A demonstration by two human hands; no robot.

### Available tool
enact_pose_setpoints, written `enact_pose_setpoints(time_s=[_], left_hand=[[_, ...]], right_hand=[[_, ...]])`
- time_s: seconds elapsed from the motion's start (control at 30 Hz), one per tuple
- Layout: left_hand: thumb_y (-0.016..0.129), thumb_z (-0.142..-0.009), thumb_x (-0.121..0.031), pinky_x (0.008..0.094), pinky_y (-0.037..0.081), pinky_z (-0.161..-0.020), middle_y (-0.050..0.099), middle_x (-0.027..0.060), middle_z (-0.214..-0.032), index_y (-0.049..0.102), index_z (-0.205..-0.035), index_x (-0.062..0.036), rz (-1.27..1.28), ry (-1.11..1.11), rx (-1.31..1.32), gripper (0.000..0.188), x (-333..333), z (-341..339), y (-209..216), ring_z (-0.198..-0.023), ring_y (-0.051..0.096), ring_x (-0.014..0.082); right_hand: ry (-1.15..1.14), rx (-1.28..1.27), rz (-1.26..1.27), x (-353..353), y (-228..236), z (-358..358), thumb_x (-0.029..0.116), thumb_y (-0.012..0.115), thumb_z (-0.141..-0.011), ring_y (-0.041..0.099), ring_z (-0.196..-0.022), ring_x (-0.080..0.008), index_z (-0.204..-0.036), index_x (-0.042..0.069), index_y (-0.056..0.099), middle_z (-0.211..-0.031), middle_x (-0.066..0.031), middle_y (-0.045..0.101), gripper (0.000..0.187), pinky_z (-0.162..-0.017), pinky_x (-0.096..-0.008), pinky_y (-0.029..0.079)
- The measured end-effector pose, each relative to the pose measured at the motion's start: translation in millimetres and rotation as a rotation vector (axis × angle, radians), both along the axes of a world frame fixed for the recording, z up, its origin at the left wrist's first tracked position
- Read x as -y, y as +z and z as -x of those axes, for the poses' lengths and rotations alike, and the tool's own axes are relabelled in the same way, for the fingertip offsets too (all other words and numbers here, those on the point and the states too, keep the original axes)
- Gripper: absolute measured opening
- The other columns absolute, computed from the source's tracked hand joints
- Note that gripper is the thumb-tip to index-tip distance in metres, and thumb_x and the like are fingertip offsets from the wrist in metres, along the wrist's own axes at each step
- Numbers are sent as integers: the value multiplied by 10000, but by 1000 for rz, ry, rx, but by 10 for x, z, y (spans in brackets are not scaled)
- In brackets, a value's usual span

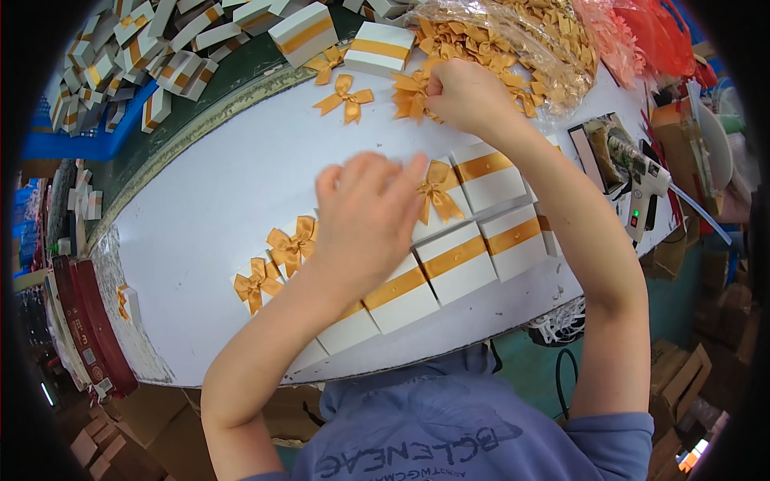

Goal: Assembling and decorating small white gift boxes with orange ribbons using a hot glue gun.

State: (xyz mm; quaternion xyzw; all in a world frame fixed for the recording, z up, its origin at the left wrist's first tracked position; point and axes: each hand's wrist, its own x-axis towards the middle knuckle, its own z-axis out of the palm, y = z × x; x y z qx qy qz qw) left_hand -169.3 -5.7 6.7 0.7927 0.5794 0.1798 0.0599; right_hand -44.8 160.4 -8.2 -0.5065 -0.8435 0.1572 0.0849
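Observation:
My right hand (469, 94) is at the far side of the table, fingers closed at a gold ribbon bow (411, 94) beside the heap of bows (481, 36). My left hand (365, 216), blurred by motion, hovers over the rows of white boxes with its fingers apart and nothing visible in them. Just right of it, a gold bow (439, 191) sits on a box. Two boxes at the left end also carry bows, one of them this bow (257, 284). The nearer boxes (457, 260) have a gold band with a small shiny dot. My left hand and forearm hide some boxes.
A loose bow (345, 98) and two banded boxes (381, 48) lie near the far edge. Many boxes fill a blue crate (132, 132) at the far left. A glue gun (642, 184) rests at the right, near a red plastic bag (654, 36).

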Motion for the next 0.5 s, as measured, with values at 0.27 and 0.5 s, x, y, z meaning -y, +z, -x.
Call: enact_pose_setpoints(time_s=[0.27,0.5], left_hand=[[688,-634,-35,310,363,-755,566,35,-845,503,-1091,-36,-600,-10,-21,493,-565,119,178,-816,525,181],[609,-791,6,209,447,-568,611,81,-725,406,-982,-1,160,320,1364,279,-449,-194,357,-652,574,95]], right_hand=[[95,-363,529,431,718,-125,221,667,-708,595,-705,-168,-810,33,632,-778,-88,631,216,-632,-292,464],[-79,-1157,792,820,550,-437,265,635,-829,511,-592,-52,-921,-11,573,-743,-32,596,297,-502,-192,409]])
